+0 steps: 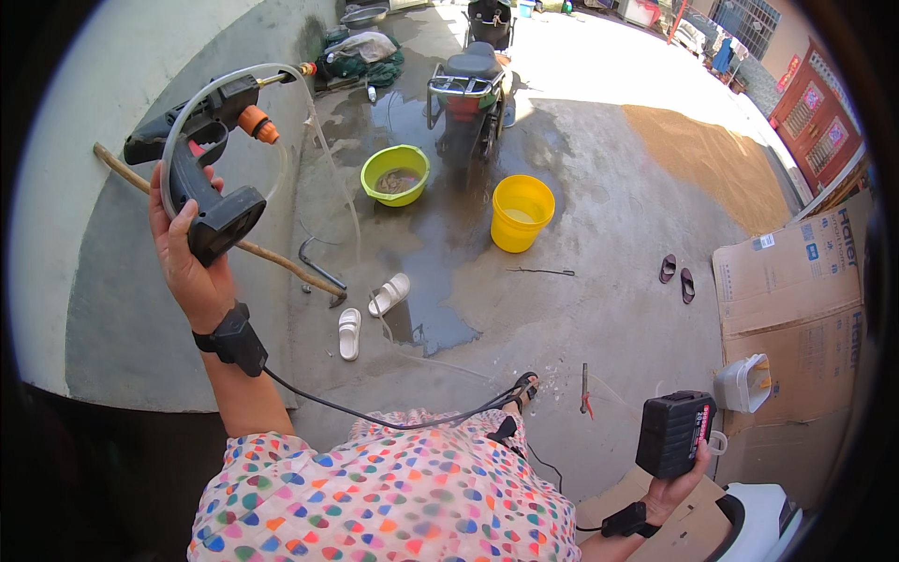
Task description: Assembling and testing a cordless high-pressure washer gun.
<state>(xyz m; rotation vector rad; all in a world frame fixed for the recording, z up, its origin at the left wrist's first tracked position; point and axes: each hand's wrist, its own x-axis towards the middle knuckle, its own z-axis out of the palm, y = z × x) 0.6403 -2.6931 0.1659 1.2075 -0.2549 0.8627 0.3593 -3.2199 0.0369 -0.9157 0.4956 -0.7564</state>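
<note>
Raised at the left, my left hand (pixel 195 267) is closed round the grip of a black cordless pressure washer gun (pixel 225 220). The gun's foot faces down, and an orange connector (pixel 257 125) juts from its body. A clear hose (pixel 330 155) loops over the gun and hangs toward the floor. Low on the right, my right hand (pixel 676 492) holds a black battery pack (pixel 674 436) upright, well apart from the gun. Part of that hand's fingers is hidden behind the pack.
A green basin (pixel 394 192) and a yellow bucket (pixel 523 214) stand before a parked motorbike (pixel 471 84). White slippers (pixel 349 334), a wooden-handled tool (pixel 300 270) and wet patches lie on the concrete. Flattened cardboard (pixel 796 290) and a clear tub (pixel 740 384) are at the right.
</note>
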